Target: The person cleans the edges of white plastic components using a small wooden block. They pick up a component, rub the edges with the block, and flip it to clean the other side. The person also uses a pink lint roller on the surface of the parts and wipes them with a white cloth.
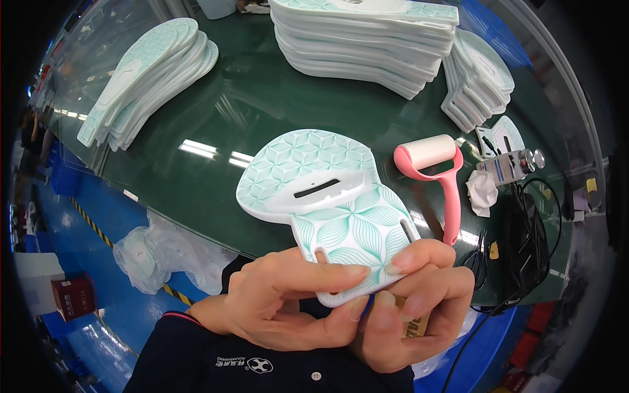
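Observation:
I hold a white plastic panel printed with a teal leaf and star pattern, slotted near its middle, above the near edge of a dark green table. My left hand grips its lower end, thumb across the front. My right hand pinches the same lower end from the right and also has a small brown object tucked under its fingers. Both hands touch each other below the panel.
Stacks of matching panels lie on the table at the far left, far middle and far right. A pink-handled lint roller, a crumpled white cloth, a small bottle and black cables lie right. A plastic bag lies on the blue floor.

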`<action>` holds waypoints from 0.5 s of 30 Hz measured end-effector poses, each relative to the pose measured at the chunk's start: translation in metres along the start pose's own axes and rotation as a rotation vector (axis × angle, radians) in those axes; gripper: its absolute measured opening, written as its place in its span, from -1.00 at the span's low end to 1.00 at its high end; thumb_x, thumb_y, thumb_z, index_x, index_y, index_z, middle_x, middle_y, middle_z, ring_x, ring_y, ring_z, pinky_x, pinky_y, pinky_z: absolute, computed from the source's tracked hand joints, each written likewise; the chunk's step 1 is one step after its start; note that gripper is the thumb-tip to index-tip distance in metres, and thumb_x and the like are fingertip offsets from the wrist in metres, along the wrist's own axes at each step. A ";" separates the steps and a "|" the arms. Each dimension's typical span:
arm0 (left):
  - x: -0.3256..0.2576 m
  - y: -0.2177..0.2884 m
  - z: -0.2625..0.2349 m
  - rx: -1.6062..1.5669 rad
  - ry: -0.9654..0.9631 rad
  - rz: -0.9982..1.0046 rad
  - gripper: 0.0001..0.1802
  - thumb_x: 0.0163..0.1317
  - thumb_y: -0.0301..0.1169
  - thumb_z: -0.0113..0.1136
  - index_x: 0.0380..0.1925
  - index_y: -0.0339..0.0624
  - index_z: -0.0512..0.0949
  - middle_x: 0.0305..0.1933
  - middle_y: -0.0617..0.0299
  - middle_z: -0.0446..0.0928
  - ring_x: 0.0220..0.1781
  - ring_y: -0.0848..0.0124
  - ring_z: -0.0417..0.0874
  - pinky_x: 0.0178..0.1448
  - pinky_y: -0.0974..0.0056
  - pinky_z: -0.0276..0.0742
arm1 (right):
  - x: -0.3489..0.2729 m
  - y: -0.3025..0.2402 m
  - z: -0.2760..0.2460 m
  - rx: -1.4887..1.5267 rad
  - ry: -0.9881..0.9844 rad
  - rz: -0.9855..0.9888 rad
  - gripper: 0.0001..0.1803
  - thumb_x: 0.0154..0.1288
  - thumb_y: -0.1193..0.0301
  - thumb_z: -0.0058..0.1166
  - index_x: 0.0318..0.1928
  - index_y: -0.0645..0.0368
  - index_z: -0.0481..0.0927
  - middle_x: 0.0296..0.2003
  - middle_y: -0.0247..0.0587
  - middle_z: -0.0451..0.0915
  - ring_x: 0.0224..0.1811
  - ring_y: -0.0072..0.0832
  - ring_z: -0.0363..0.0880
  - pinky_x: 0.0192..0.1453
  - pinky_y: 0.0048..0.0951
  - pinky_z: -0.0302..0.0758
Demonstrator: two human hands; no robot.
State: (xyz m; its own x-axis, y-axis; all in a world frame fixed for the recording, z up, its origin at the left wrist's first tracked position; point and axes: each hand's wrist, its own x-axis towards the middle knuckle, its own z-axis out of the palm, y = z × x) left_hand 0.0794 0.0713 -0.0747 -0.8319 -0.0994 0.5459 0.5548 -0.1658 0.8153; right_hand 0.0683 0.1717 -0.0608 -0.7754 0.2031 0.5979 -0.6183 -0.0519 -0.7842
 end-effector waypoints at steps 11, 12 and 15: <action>-0.003 0.001 -0.001 -0.040 0.012 -0.030 -0.64 -0.17 -0.65 0.20 -0.27 -0.42 0.41 -0.33 -0.03 0.47 -0.25 0.35 0.54 -0.23 0.42 0.47 | -0.001 -0.004 0.000 -0.008 -0.011 0.040 -0.78 -0.33 0.70 0.05 -0.58 0.20 0.37 -0.63 -0.38 0.36 -0.41 -0.52 0.37 -0.49 -0.70 0.22; -0.002 0.002 -0.001 -0.055 0.014 -0.030 -0.65 -0.16 -0.65 0.20 -0.27 -0.42 0.41 -0.33 -0.03 0.47 -0.25 0.35 0.54 -0.23 0.42 0.47 | 0.000 -0.005 0.000 -0.022 -0.015 0.038 -0.78 -0.33 0.70 0.05 -0.58 0.20 0.37 -0.63 -0.38 0.36 -0.41 -0.52 0.37 -0.49 -0.70 0.22; 0.000 0.002 0.001 -0.023 -0.004 -0.014 -0.68 -0.11 -0.61 0.16 -0.30 -0.44 0.35 -0.37 -0.06 0.46 -0.29 0.37 0.52 -0.24 0.40 0.45 | 0.000 -0.004 -0.001 -0.047 -0.017 0.031 -0.79 -0.33 0.70 0.05 -0.58 0.20 0.37 -0.62 -0.36 0.36 -0.40 -0.51 0.37 -0.48 -0.69 0.23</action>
State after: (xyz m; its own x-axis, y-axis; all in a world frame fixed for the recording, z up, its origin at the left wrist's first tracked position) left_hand 0.0806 0.0723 -0.0733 -0.8397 -0.0927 0.5351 0.5424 -0.1898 0.8184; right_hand 0.0714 0.1728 -0.0578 -0.7966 0.1856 0.5753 -0.5873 -0.0123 -0.8093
